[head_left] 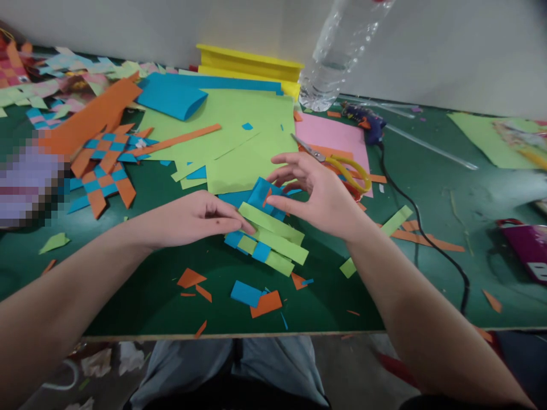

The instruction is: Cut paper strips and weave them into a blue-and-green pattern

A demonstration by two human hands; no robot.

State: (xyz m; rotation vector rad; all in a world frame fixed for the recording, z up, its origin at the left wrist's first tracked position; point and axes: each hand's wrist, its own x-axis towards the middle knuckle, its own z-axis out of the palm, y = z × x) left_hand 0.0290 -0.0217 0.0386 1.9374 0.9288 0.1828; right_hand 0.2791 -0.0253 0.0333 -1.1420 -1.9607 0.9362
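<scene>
A partly woven piece of light-green and blue paper strips [276,242] lies near the front of the table. My left hand [205,219] has its fingers pressed together on the left side of this piece, thumb and fingertips pinching the green strips. Over its upper right, my right hand [316,191] hovers with curved fingers spread apart, the thumb close to the upright blue strips [262,196]. Whether the thumb touches the blue paper cannot be made out. Just beyond the right hand lie scissors with yellow handles [348,171].
Green paper sheets [239,142] and an orange-blue woven piece [105,162] lie behind and left. A water bottle [333,62] stands at the back, near a glue gun [367,122] with a black cord [410,199]. Paper scraps [245,293] lie along the front edge.
</scene>
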